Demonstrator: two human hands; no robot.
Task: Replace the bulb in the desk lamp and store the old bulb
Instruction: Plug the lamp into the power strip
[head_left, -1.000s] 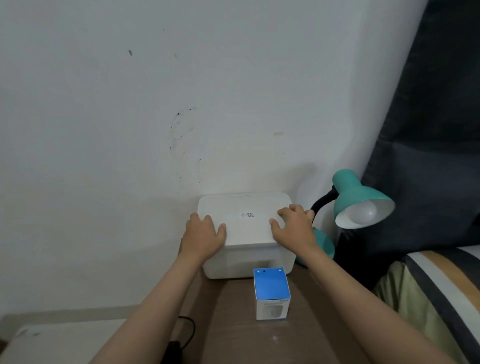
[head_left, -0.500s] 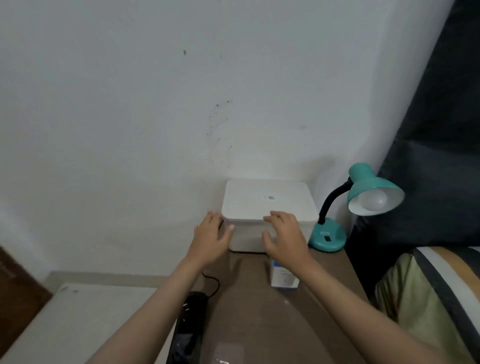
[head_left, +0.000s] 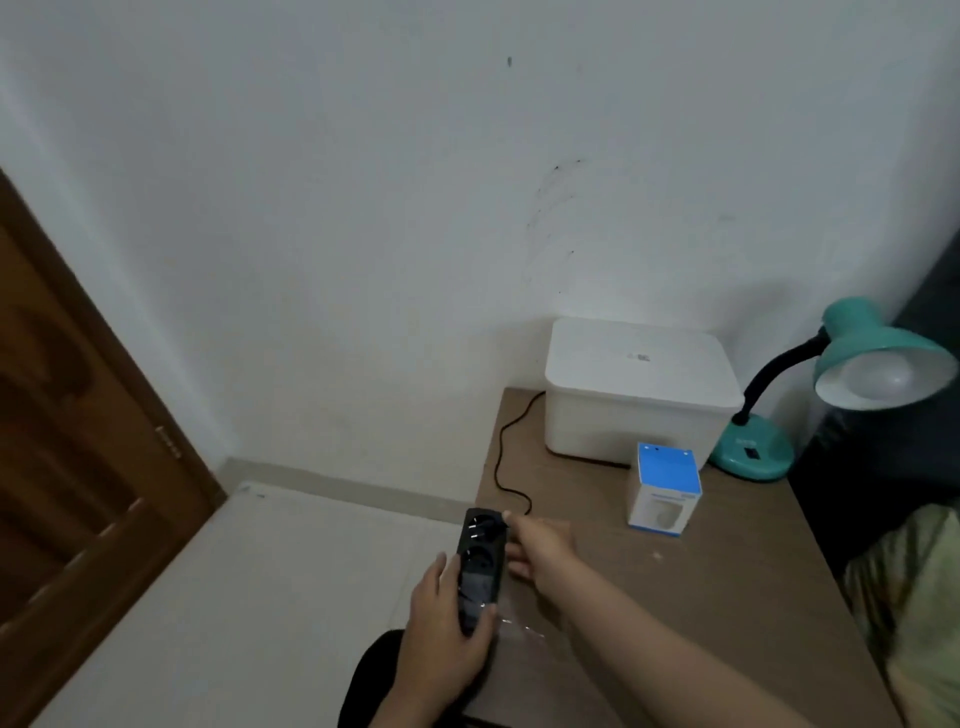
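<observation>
both hands left the white box (head_left: 639, 395) (lid on) for the power strip (head_left: 480, 566).

A black power strip (head_left: 480, 566) is lying under the left hand (head_left: 447, 623). Beyond the right hand (head_left: 540, 551), a blue-topped white carton (head_left: 665, 488), a plain white bin (head_left: 639, 395) and a teal lamp (head_left: 878, 358) are showing against brown wood (head_left: 727, 597).
</observation>
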